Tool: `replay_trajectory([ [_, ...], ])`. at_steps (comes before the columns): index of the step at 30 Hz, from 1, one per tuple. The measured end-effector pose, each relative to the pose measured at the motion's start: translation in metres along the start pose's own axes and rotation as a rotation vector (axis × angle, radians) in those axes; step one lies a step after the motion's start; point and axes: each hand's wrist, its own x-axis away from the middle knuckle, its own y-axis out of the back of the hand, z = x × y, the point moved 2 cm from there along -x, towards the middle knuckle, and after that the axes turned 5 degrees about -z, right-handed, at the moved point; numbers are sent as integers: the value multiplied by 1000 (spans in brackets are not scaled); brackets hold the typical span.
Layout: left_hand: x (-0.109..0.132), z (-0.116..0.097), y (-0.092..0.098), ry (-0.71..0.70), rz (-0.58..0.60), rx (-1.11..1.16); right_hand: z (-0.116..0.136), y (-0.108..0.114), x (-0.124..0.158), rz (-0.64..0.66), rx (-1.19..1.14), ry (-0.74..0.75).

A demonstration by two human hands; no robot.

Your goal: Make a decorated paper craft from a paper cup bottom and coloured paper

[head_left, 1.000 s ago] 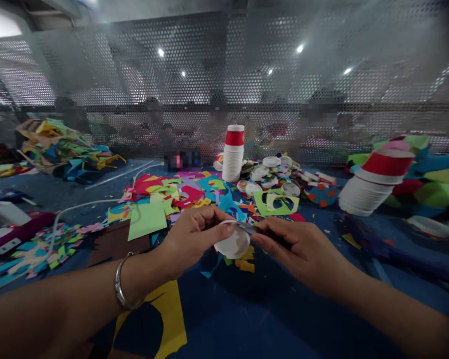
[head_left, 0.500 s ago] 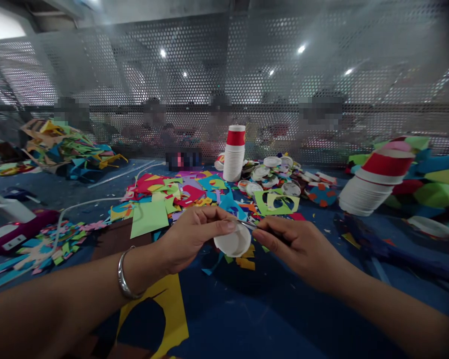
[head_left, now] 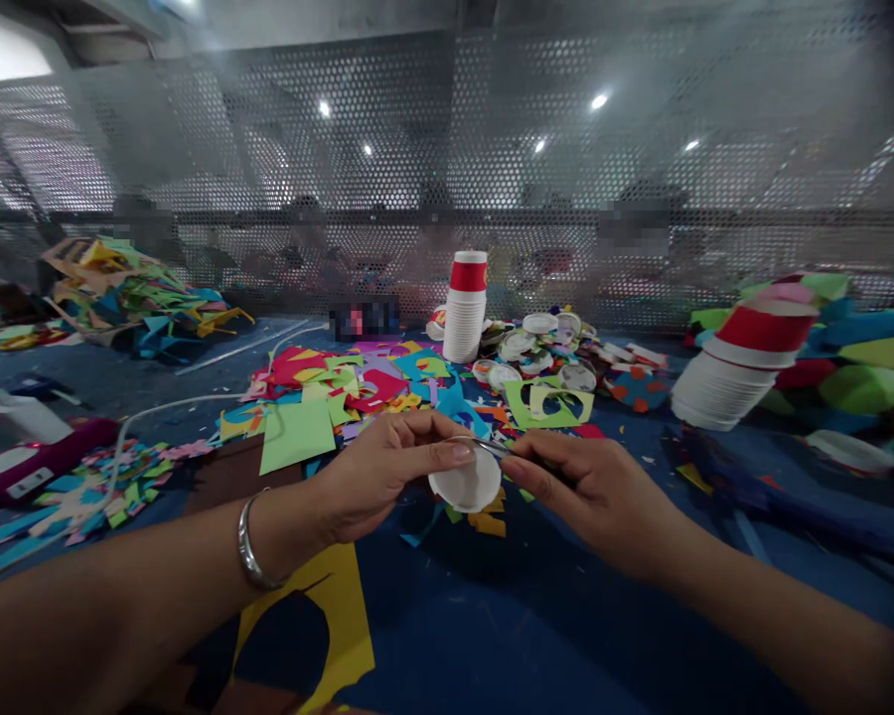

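Note:
My left hand (head_left: 387, 472) pinches the rim of a small white cup bottom (head_left: 468, 484) held above the blue table (head_left: 507, 616). A silver bangle (head_left: 249, 541) circles that wrist. My right hand (head_left: 588, 487) is closed round a thin dark tool with a metal tip (head_left: 492, 447), and the tip touches the cup's upper rim. Coloured paper scraps (head_left: 484, 518) lie just beneath the cup.
A stack of red-topped white cups (head_left: 466, 308) stands behind, a tilted stack (head_left: 737, 362) at right. Cut white cup discs (head_left: 543, 348), coloured paper pieces (head_left: 328, 397), a yellow cut sheet (head_left: 339, 621), a glue gun with cable (head_left: 22, 457). A perforated metal screen (head_left: 447, 169) closes the back.
The cup has turned slightly in my left fingers and both hands have shifted a little to the right. Nothing else has moved.

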Motion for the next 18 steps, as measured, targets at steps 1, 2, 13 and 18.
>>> replay_trajectory([
  [1, 0, 0, 1, 13, 5, 0, 0, 0, 0, 0, 0, 1],
  [2, -1, 0, 2, 29, 12, -3, 1, 0, 0, 1, -1, 1],
  [13, -3, -2, 4, 193, 57, 89, 2, -2, -1, 48, -113, -38],
  [18, -3, 0, 3, 130, 72, 13, -1, -1, -4, 47, -205, -77],
])
